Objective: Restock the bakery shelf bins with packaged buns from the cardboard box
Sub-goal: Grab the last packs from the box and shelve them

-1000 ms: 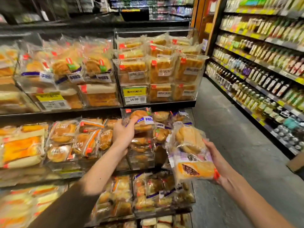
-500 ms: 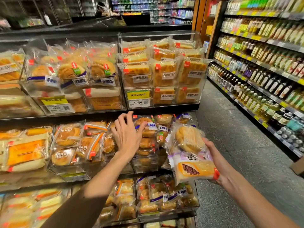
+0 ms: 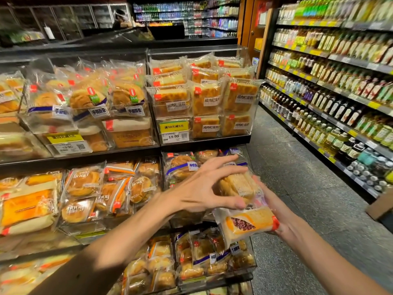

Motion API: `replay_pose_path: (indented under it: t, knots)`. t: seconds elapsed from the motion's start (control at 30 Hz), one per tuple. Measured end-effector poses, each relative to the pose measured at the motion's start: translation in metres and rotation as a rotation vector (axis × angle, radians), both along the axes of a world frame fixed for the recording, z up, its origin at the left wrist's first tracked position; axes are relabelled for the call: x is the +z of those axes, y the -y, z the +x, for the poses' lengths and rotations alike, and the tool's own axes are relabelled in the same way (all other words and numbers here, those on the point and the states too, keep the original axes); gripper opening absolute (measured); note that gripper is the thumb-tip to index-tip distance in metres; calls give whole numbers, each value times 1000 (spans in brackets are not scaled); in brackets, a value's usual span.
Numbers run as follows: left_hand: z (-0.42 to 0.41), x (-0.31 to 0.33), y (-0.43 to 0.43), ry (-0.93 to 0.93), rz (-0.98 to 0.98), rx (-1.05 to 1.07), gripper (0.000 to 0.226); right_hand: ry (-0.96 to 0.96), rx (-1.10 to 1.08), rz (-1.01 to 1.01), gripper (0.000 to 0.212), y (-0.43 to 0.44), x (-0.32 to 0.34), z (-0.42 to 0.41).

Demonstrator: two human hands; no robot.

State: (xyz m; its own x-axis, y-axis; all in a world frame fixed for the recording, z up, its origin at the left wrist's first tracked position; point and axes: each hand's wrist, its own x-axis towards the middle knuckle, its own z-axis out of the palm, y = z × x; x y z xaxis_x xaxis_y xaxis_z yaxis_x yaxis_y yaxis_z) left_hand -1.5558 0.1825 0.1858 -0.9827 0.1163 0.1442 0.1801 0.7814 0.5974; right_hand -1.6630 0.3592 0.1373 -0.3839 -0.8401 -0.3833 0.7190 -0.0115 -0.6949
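Far left of the frame: the bakery shelf (image 3: 80, 158) runs in three tiers of clear bins. The upper-left bin (image 3: 27, 124) holds round bun packs with blue-banded labels. A yellow price tag (image 3: 64, 138) sits on its front. The middle-left bin (image 3: 85, 226) holds round buns in orange-trimmed wrappers, packed upright and touching.

Centre, upper tier: a second clear bin (image 3: 251, 116) holds square cake packs in rows. A yellow tag (image 3: 174, 127) is on its lower left front.

Centre, middle tier: the left hand (image 3: 200, 192) extends from the lower left, in front of a bin of blue-labelled buns (image 3: 180, 167). Its grip is open. The fingers are straight and spread above the upper bun pack (image 3: 238, 184). The thumb tip lies against the lower front of that pack's wrapper.

Right of centre: the upper bun pack rests on the lower bun pack (image 3: 251, 222), which shows a dark red filling on its printed face. Both packs are in the air, just in front of the middle-tier bin and clear of it. The right hand (image 3: 285, 222) enters from the lower right. Its grip is closed around the right end of the lower bun pack, and its fingers reach up behind the upper pack.

Lower centre: the bottom bin (image 3: 212, 279) holds mixed bun packs.

Right: grey aisle floor (image 3: 297, 167), then shelving of bottles (image 3: 340, 92). At the right edge, one corner of the cardboard box (image 3: 380, 206) is in view, well apart from both hands.
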Motion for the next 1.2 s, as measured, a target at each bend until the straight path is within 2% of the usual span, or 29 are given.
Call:
replay_pose_path:
  t: [0.13,0.23,0.37,0.43,0.5,0.63,0.73,0.83,0.97,1.07,1.17,1.2]
  knots:
    - [3,0,-2,146,-54,-45,116,66,29,-34,111,-6,1,-1]
    - [4,1,-5,171,-76,-36,110,89,28,-32,109,-15,0,-2]
    - [4,-3,-13,37,-70,50,78,68,0,-25,75,-21,-1,-3]
    - [5,-6,-17,-21,-18,116,72,51,-60,36,52,-24,-6,-8]
    - [1,-7,-21,-55,147,216,71,36,-110,95,36,-27,-8,-12]
    - [-23,-3,-26,-54,556,579,66,48,-151,156,30,-32,-4,-19]
    - [-41,3,-22,64,796,737,56,62,-170,165,30,-38,3,-23]
    - [-58,6,-5,69,869,850,44,76,-168,166,27,-49,8,-30]
    - [-74,-2,1,53,730,977,42,80,-187,165,26,-65,7,-40]
    - [-79,-17,-4,79,1009,992,31,64,-184,156,36,-74,5,-47]
    - [-83,-31,-9,72,1292,1011,19,67,-192,168,32,-80,3,-53]
    - [-85,-36,-10,39,1349,1009,22,64,-192,157,32,-82,3,-55]
